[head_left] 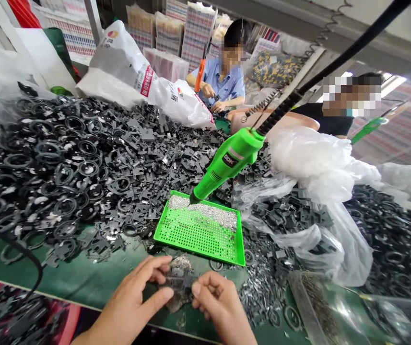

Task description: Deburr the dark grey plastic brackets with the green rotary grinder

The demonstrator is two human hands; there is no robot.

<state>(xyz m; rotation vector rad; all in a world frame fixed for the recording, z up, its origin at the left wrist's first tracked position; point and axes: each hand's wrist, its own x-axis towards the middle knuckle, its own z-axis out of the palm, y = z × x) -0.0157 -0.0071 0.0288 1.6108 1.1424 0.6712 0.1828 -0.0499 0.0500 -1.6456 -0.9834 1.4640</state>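
Note:
Close to the bench's front edge, a small dark plastic part (185, 281) is held between my two hands over a worn, speckled lump or block (179, 304). My left hand (136, 298) has its thumb and fingers closed about the left side of the part. At the other side, my right hand (221, 302) pinches the part between thumb and bent fingers. Just beyond them lies a green perforated tray (194, 239) with many tiny silvery screws (212, 214) along its far side. A green electric screwdriver (223, 165) hangs tilted, its tip above the screws.
Heaps of black rings and grey plastic pieces (133, 148) cover the green bench (93, 282). Plastic bags (316, 163) lie at right, near a clear container (309, 306). A red-pink tub (72, 321) stands lower left. Across the bench a person (223, 79) works; another person (331, 115) is at right.

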